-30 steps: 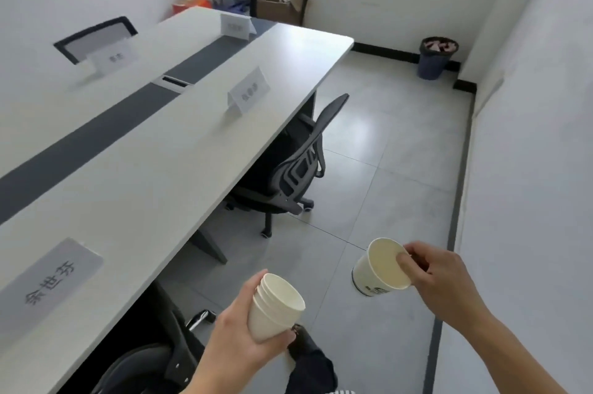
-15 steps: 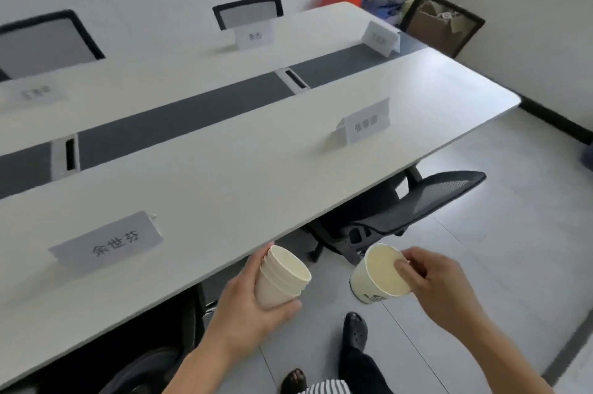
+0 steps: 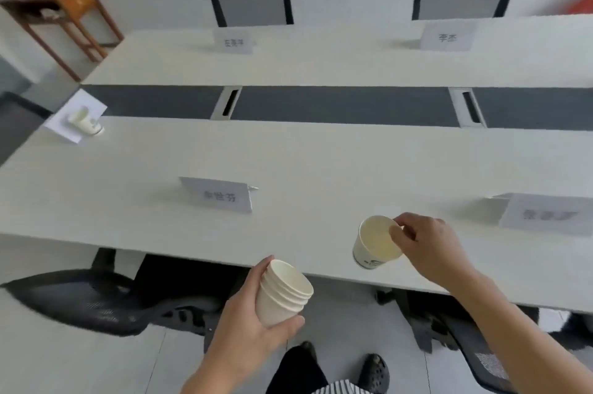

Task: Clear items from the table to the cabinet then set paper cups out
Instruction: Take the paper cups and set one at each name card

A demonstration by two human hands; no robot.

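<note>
Head view: I stand at the near long edge of the white bench (image 3: 128, 188) and look down on both hands.
Left hand (image 3: 253, 326): fingers and thumb are curled round a stack of paper cups (image 3: 282, 292).
Stack position: it leans to the right with its mouth open toward me. I hold it short of the bench edge, above the floor.
Right hand (image 3: 423, 246): it pinches the right side of the rim of a single paper cup (image 3: 373, 244), with the other fingers bent behind it.
Single cup position: tilted, dark print low on its wall, over the near edge of the bench. I cannot tell whether the base touches the top.
Near name card (image 3: 221, 197): stands on the bench beyond and left of the single cup, apart from it.
Right name card (image 3: 548, 215): stands on the same side, blurred.
Far name cards (image 3: 236, 42): there are two on the opposite side, one before each far chair (image 3: 253, 2).
Third paper cup (image 3: 85, 122): at the left end of the bench, just beside a white end card (image 3: 75, 104).
Centre strip (image 3: 337, 104): dark, with two cable slots.
Wooden stand (image 3: 61, 18): in the far left corner.
</note>
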